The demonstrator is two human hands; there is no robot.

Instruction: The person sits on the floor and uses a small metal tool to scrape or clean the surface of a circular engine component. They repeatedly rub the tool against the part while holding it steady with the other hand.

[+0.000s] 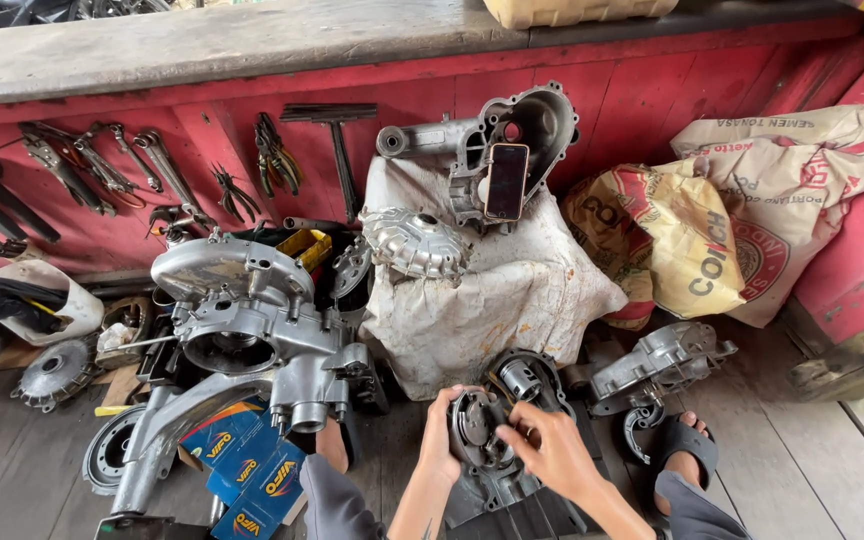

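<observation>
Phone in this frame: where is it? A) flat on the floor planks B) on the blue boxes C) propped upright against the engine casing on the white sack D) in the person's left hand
C: the phone stands upright against the grey engine casing atop the white sack, apart from both hands.

red plank wall (652,90) w/ grey ledge (202,40) on top, grey wood floor (802,450), daylight

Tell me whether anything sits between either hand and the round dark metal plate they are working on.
Nothing visible does. The left hand grips the round dark metal plate at its left edge, and the right hand rests its fingers on the plate's right side. Both touch it directly.
</observation>
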